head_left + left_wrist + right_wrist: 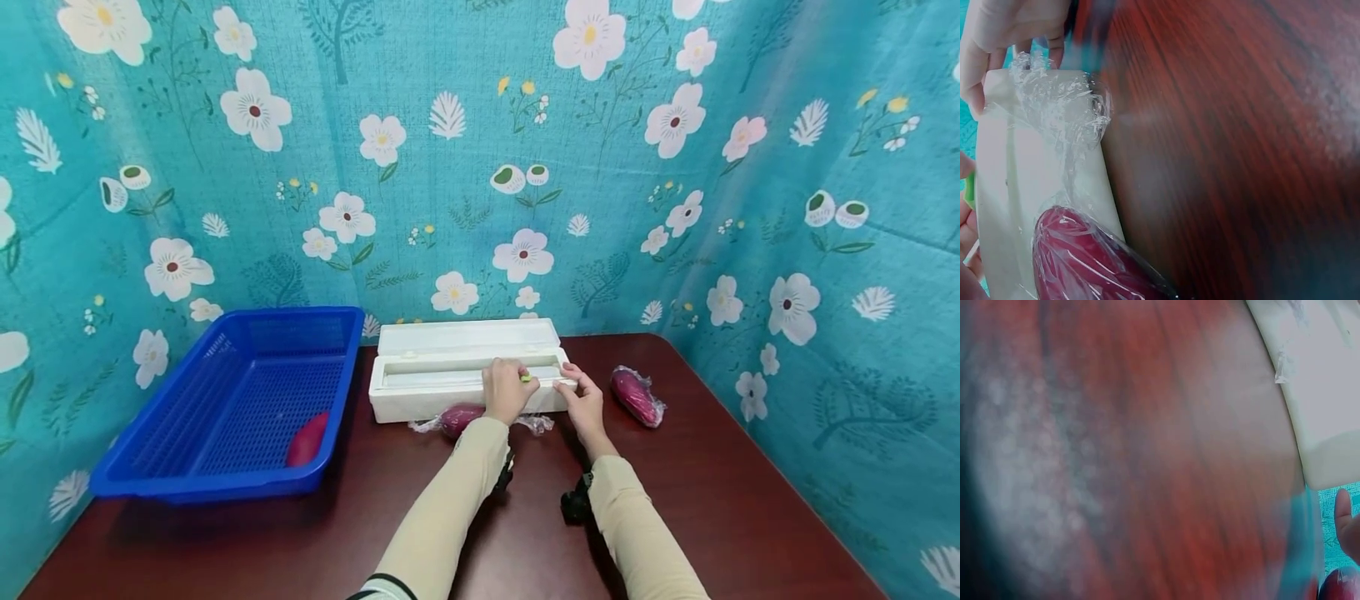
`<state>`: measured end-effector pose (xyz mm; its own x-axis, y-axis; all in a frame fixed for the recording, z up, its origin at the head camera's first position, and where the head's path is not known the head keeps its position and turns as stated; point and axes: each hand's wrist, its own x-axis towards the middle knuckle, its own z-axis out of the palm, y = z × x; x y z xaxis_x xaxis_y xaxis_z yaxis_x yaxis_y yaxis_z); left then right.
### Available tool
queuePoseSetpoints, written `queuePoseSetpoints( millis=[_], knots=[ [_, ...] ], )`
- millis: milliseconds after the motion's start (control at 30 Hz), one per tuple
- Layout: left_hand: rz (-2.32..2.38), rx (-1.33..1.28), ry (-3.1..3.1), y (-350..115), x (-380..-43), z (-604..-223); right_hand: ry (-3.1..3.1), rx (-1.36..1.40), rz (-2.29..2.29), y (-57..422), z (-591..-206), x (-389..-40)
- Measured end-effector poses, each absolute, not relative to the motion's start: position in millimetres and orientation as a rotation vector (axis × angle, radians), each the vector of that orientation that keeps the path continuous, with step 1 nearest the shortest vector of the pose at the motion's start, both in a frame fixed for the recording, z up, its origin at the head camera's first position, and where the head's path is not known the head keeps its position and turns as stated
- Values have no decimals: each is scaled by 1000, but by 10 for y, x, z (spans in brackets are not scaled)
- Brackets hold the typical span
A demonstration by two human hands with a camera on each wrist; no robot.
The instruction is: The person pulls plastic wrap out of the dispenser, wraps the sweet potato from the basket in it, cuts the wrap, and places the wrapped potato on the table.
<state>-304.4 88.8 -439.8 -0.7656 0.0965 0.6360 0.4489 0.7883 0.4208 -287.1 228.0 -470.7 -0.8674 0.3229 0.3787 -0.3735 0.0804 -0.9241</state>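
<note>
Beige sleeves (pixel 450 492) lie nearest. Only the head view shows the blue basket (pixel 225 482); beside it, the open white box (pixel 405 408) stretches left to right. The left hand (pixel 505 389) pinches a green tab (pixel 526 378); the right hand (pixel 585 404) touches the box's right end.

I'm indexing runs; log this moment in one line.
left hand pinches green tab; right hand touches box; red piece in front of box; another right of box; third in basket
</note>
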Motion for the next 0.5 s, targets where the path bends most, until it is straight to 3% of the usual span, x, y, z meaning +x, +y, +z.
queuePoseSetpoints(
  millis=[500],
  knots=[
    [-819, -355, -2307, 504, -2991, -4402, -1887, 53, 1796, 2331, -4802, -2918]
  ],
)
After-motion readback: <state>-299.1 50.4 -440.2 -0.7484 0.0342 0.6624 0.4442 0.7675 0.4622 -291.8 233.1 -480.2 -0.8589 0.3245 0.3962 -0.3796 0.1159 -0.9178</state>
